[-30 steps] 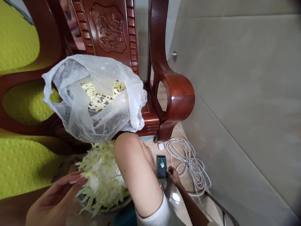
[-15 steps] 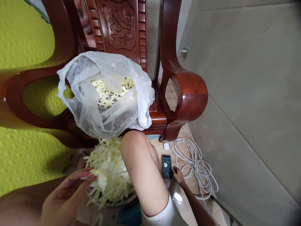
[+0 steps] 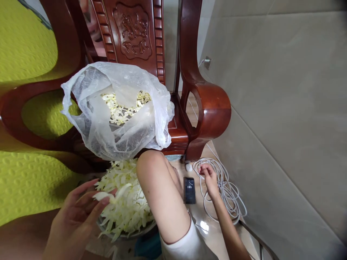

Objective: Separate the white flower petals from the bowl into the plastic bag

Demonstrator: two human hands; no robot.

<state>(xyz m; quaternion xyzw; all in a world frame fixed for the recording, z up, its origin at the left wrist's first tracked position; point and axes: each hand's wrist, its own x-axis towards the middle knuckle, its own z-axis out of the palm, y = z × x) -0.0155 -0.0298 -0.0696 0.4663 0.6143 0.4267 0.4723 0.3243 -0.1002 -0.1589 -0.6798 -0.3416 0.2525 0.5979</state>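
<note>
My left hand [image 3: 81, 211] is at the lower left, thumb and fingers closed on a white flower [image 3: 119, 195] over a round metal bowl [image 3: 130, 236]. Pale flowers [image 3: 135, 211] are heaped in that bowl, beside my bent knee. On the right, my right hand [image 3: 209, 177] is raised over the floor near a coiled white cable [image 3: 223, 180], its fingers curled; whether anything small lies between them cannot be made out. A dark phone [image 3: 189, 190] lies on the floor below and left of it, apart from the hand.
A carved red wooden chair [image 3: 213, 108] holds an open translucent plastic bag [image 3: 130, 139] with more flowers inside. A small white case [image 3: 188, 167] lies near the chair's foot. Yellow textured padding [image 3: 27, 184] covers the left side; a tiled wall [image 3: 284, 90] stands right.
My right hand has left the phone's edge and moved up, toward the cable. The phone's screen looks darker. My left hand remains over the bowl with the flower. The view has shifted slightly.
</note>
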